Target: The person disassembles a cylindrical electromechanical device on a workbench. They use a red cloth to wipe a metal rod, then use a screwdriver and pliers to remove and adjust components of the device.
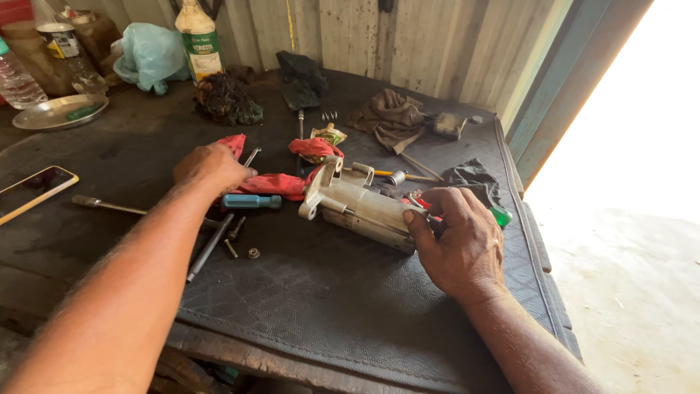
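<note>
1. We see a dark, textured rubber mat (328,292) covering a worn workbench, viewed from above, with both of our bare forearms reaching onto it.
2. A grey cast-metal housing, boxy with a rounded mounting ear at one end (355,203), lies on its side near the middle of the mat, just right of centre.
3. Our right hand (459,244) clasps the near end of the housing, thumb on its side face, fingers curled over the top.
4. Our left hand (211,166) rests knuckles-up on a crumpled red rag (273,184); the fingers are bent around the rag, but we cannot tell whether they also pinch something beneath it.
5. We judge the housing to be heavy, rigid and probably oily, so slippery; the flat sides and the mounting ear look like the surest places to hold.
6. Just beside the left hand lie a blue-handled screwdriver (250,201), a long steel rod (210,248), a short bolt (230,249) and a small nut (254,253).
7. A green-handled tool (500,216) peeks out behind the right hand; most of it is hidden.
8. The housing's far face and underside are out of sight, and the bright doorway at the right is washed out.
9. A phone (33,190) at the left edge is cut off.
</note>
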`<state>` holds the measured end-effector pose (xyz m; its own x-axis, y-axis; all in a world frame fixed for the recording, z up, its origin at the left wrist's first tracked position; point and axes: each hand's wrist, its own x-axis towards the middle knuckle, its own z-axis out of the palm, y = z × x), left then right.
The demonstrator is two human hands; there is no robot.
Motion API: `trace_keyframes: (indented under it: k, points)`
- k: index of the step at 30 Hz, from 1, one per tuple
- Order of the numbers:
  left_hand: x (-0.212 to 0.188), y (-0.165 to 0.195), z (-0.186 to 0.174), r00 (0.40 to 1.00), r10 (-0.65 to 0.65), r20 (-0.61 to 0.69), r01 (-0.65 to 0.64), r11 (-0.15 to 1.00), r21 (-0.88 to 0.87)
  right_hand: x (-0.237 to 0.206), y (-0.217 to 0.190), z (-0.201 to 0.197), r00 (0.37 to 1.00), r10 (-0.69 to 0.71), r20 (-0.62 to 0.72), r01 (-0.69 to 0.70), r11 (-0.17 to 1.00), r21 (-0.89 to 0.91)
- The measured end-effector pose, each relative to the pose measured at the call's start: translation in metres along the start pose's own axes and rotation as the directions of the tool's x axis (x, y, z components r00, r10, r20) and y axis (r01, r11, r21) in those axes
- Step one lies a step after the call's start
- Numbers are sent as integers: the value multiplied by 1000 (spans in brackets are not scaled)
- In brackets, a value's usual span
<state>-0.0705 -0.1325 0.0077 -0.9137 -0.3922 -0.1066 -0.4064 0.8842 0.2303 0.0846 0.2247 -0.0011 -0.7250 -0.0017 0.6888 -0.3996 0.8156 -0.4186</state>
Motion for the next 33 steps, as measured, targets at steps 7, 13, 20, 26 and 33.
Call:
trace_keyframes:
  k: [7, 13, 20, 26, 33]
  points:
    - [4, 9, 4, 984, 50, -170, -53, 998, -14, 2, -4, -3, 1000, 19, 9, -19, 1000, 7]
    - [-3, 40, 4, 975, 126, -183, -139, 988, -61, 1, -3, -1, 1000, -2, 1, 2, 1000, 24]
    - [-9, 92, 19, 986, 162, -44, -166, 980, -106, 2, 0, -3, 997, 78, 10, -78, 995, 67]
    - [1, 93, 33, 983, 153, -105, -175, 952, -249, 4, 4, -4, 998, 58, -13, -57, 995, 79]
    - [12, 80, 4, 989, 148, -5, -12, 45, -999, 2, 7, -4, 1000, 11, -21, -9, 996, 89]
